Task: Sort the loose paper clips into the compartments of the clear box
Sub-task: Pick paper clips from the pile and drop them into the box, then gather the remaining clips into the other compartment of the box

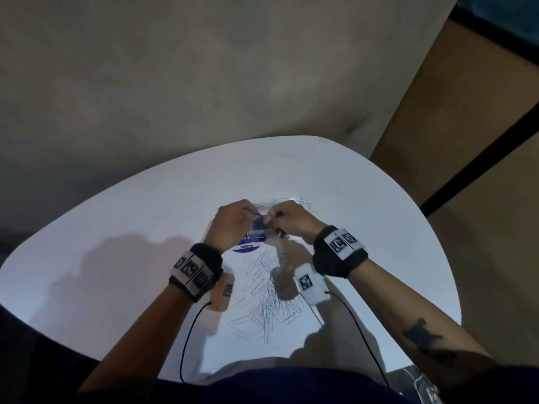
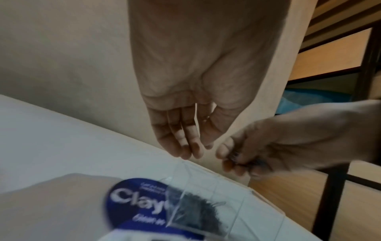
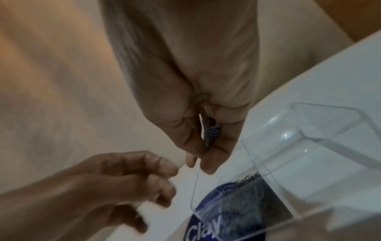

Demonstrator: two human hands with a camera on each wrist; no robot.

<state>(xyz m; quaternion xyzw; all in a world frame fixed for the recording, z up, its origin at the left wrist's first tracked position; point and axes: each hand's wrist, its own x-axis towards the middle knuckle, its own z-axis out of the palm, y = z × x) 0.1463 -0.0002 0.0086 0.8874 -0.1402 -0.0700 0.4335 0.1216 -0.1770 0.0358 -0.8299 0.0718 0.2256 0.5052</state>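
Looks like a plain room in a home or dormitory, not a lab or shop. At the centre, a small white bench (image 1: 175,199) with rounded corners, pushed near a bare beige wall (image 1: 175,68) at 12 o'clock. At 2 o'clock, tan wooden panels (image 1: 481,199) crossed by a dark frame bar (image 1: 478,158). Seen from the left wrist: wooden slats (image 2: 340,19) on a dark metal frame, perhaps a bunk bed, with something blue (image 2: 315,99) beneath. No tools or fittings of a trade.

clear box (image 3: 321,146) over a blue, white-lettered label (image 2: 132,200) on a white table (image 1: 145,205); silvery clips (image 1: 268,301).
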